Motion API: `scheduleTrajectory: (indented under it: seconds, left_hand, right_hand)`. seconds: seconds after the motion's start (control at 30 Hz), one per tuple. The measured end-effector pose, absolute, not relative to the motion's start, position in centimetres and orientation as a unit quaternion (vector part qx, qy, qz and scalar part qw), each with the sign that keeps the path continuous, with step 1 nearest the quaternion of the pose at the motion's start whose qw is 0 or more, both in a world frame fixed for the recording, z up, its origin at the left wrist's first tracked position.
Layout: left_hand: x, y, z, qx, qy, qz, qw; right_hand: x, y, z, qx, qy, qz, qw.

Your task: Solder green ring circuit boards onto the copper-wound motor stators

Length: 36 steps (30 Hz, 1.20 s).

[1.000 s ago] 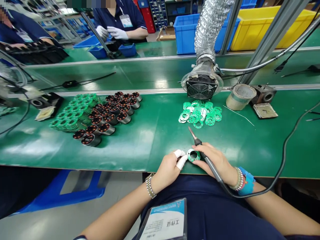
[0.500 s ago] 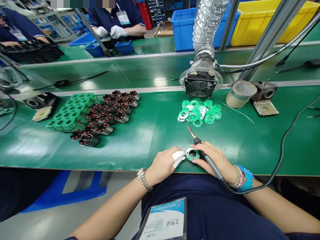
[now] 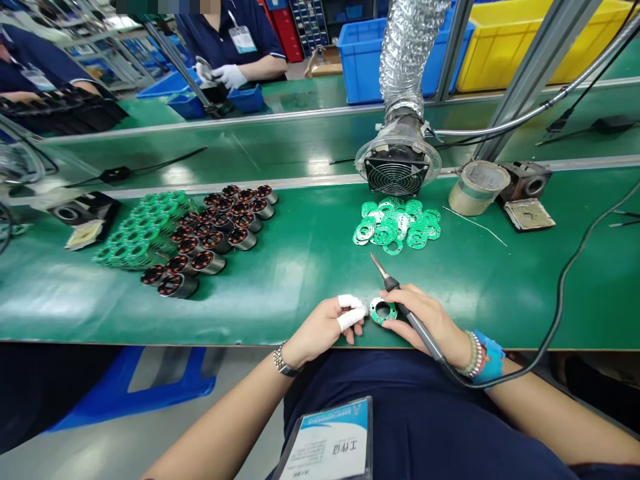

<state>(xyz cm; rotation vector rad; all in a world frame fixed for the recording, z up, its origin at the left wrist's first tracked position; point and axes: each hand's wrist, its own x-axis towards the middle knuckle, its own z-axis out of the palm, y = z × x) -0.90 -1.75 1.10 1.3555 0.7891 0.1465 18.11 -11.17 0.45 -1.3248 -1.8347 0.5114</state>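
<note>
My right hand (image 3: 433, 317) holds a ring-shaped green circuit board (image 3: 376, 319) between thumb and fingertips. A soldering iron (image 3: 420, 330) also lies in that hand, its tip pointing away from me toward the loose boards. Close against the ring's left edge is my left hand (image 3: 327, 325), with white covers on its thumb and forefinger. Those two fingers are pinched together; whatever sits between them is too small to make out. Beyond the iron's tip is a pile of loose green ring boards (image 3: 395, 223).
Copper-wound motor stators (image 3: 215, 240) stand in rows at left, beside stacked green boards (image 3: 145, 223). A fume fan (image 3: 395, 175) hangs over the pile. At right are a round tub (image 3: 477, 190), an iron stand (image 3: 529, 190) and the iron's cable (image 3: 559, 313). A gloved co-worker (image 3: 235, 67) sits opposite.
My left hand has turned, so its covered thumb and forefinger now show in a pinch at the ring's edge. My right hand keeps the board and the iron nearly still.
</note>
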Motion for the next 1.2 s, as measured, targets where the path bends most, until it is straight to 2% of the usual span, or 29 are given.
scheduleTrajectory:
  seconds: [0.43,0.63,0.7,0.83,0.9,1.07,1.2]
  left_hand:
    - [1.0,-2.6,1.3,0.612,0.401,0.092,0.675]
    - [0.0,-3.1,1.4,0.568,0.368,0.126,0.725]
    - [-0.4,-3.3,1.4,0.640,0.336,0.168,0.671]
    - [-1.0,-3.4,1.2,0.857,0.226,0.237,0.399]
    - [-1.0,-3.3,0.9,0.896,0.191,0.249,0.314]
    - [-1.1,-3.2,0.4,0.934,0.145,0.264,0.193]
    - [-1.1,-3.4,0.4,0.939,0.140,0.260,0.178]
  right_hand:
    - [18.0,-11.1,0.4,-0.525,-0.728,0.195,0.395]
    - [18.0,-11.1,0.4,-0.529,-0.726,0.190,0.396]
    - [18.0,-11.1,0.3,-0.527,-0.728,0.187,0.397]
    - [18.0,-11.1,0.1,-0.527,-0.727,0.184,0.400]
    - [18.0,-11.2,0.0,-0.528,-0.725,0.186,0.400]
    - [18.0,-11.2,0.0,-0.527,-0.727,0.187,0.398]
    - [18.0,-11.2,0.1,-0.528,-0.728,0.186,0.396]
